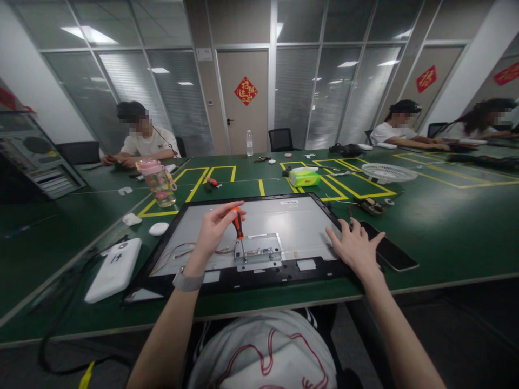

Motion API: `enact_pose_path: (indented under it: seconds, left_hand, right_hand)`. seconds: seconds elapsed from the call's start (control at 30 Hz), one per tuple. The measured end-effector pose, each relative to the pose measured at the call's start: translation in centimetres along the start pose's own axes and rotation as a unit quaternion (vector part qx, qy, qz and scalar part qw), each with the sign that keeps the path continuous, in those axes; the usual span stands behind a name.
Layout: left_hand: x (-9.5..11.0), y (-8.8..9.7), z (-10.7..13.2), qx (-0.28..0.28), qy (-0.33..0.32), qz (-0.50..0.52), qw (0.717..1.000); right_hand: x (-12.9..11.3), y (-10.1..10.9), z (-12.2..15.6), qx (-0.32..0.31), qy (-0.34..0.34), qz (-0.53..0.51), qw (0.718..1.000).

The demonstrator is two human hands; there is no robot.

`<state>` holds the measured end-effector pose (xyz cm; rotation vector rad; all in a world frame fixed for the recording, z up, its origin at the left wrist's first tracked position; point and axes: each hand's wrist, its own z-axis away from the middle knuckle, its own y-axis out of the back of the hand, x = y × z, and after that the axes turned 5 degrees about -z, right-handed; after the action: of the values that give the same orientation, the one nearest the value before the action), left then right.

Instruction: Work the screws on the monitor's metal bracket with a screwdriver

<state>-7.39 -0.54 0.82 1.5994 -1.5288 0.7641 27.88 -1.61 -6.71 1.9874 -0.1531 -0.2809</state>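
In the head view a flat display panel [308, 216] with a black frame lies back side up on the green table. My left hand [218, 226] grips the top of an orange and black screwdriver [238, 224], held nearly upright. Its tip meets the front left part of a metal bracket [259, 252] that carries a small board with connectors. Thin wires [178, 252] run left from the bracket across the panel. My right hand [357, 243] lies with fingers spread on the panel's right edge. Beside it is a dark phone [393, 251].
Left of the panel lie a white power bank [114, 270], a white oval case [158, 229] and a pink-lidded bottle [156, 183]. Beyond it are a green tissue pack [304, 177] and a white fan grille [389, 173]. Several people sit around the table [446, 227].
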Motion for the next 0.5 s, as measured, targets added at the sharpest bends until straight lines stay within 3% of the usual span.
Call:
enact_pose_path:
  seconds: [0.2,0.27,0.37,0.5]
  left_hand:
    - [-0.2,0.0,-0.1,0.008,0.010,0.025,1.000]
    - [-0.2,0.0,-0.1,0.011,0.015,0.049,0.999]
    - [0.1,-0.1,-0.2,0.021,0.020,0.077,0.997]
    - [0.5,-0.1,-0.2,0.020,0.027,0.077,0.996]
  right_hand:
    - [0.5,-0.6,-0.1,0.041,0.033,-0.024,0.998]
    - [0.7,-0.9,-0.4,0.082,0.100,-0.064,0.990]
    - [0.9,-1.1,-0.7,0.112,0.243,-0.154,0.951]
    - [0.6,-0.4,-0.6,0.061,0.331,-0.200,0.920]
